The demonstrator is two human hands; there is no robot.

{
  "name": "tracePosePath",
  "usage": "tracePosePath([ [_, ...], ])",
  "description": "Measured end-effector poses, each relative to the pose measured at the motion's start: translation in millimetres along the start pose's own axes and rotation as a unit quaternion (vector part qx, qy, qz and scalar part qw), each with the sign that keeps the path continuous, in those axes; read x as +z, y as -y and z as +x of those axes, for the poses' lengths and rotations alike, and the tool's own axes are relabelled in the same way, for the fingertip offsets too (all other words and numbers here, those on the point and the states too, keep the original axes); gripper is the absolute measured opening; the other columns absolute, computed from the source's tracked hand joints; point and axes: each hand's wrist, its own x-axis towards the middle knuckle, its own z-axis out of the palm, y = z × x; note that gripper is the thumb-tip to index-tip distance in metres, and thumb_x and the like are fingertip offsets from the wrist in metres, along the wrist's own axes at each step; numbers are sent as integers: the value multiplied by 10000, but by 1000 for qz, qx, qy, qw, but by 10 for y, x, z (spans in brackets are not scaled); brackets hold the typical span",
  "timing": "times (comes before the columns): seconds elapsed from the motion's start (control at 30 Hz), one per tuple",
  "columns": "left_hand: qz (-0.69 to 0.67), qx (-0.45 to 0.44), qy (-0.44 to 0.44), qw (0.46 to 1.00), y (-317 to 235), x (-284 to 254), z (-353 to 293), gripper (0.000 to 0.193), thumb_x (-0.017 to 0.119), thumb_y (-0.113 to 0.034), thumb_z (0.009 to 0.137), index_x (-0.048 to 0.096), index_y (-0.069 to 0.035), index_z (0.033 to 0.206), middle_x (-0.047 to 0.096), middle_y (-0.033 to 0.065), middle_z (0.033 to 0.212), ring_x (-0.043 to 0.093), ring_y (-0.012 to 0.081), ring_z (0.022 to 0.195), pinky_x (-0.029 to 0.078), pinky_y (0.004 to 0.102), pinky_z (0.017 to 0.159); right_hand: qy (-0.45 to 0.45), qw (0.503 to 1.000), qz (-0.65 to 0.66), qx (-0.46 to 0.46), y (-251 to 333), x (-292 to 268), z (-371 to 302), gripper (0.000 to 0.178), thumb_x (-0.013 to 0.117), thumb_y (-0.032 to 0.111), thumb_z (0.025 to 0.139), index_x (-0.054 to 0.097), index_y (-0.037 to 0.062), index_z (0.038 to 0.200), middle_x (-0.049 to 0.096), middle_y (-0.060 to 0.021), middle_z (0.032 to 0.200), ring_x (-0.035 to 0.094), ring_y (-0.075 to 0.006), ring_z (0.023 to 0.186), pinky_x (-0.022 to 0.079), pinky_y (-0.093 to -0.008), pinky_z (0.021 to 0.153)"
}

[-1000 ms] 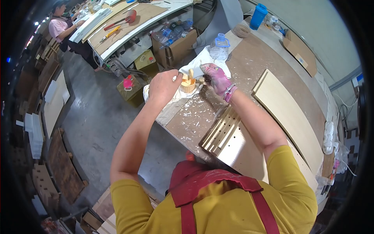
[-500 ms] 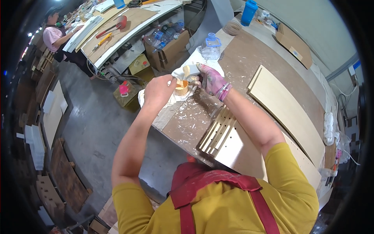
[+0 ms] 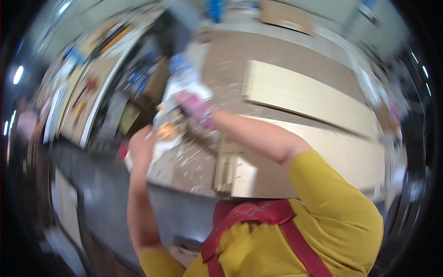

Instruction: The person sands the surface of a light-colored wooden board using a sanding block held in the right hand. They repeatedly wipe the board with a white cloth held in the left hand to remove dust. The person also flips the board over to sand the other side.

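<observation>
Blurrily, bare left hand [image 3: 142, 142] and pink-gloved right hand [image 3: 195, 108], grips impossible to tell, flank a rounded orange tub [image 3: 168, 132].

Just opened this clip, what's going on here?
A person's bare left hand is beside a small, round, orange-tan cup; their right hand, in a pink glove, is beyond it to the right. Blur hides what either grips. A crumpled white cloth lies near them on a brown workbench, with long, pale wooden boards farther right.
</observation>
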Motion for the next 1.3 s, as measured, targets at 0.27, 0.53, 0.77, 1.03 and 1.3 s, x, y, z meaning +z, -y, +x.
tracePosePath([
  [0.27, -150, -26, 111, 982, 131, -231, 52, 204, 565, -122, 912, 646, 64, 925, 627, 124, 852, 571, 170, 762, 478, 326, 692, 104, 902, 416, 40, 687, -1732, -1568, 249, 511, 300, 989, 574, 60, 1004, 664, -99, 755, 628, -135, 563, 512, -225, 488],
  [0.53, -265, 196, 135, 935, -2985, 1003, -903, 449, 580, -325, 885, 607, 3, 1191, 612, 188, 1052, 580, 313, 963, 474, 436, 886, -161, 893, 375, -190, 479, -3737, -4257, 215, 594, 216, 949, 562, 38, 1065, 613, -69, 883, 606, -128, 690, 537, -227, 547],
  [0.77, -212, 456, 224, 835, -4291, 1923, -1622, 504, 623, -376, 859, 576, -47, 1239, 579, 185, 1043, 564, 327, 924, 479, 461, 861, -366, 834, 327, -252, 726, -4195, -6232, 247, 598, 243, 943, 532, 104, 1135, 605, -42, 943, 609, -115, 745, 491, -235, 522],
  [1.03, 7, 619, 221, 753, -5518, 2206, -2159, 484, 558, -394, 903, 553, -59, 1252, 558, 216, 1122, 539, 390, 985, 456, 513, 867, -451, 768, 340, -304, 416, -4955, -7462, 279, 568, 209, 945, 484, 151, 1204, 639, -13, 884, 630, -108, 701, 492, -262, 554],
  [1.3, -128, 807, 80, 571, -6416, 3267, -2152, 386, 496, -292, 944, 538, -25, 1219, 548, 230, 1126, 575, 404, 927, 490, 537, 768, -462, 736, 392, -301, 314, -5235, -7323, 199, 571, 216, 941, 515, 143, 1118, 609, -14, 830, 626, -125, 638, 459, -265, 498],
])
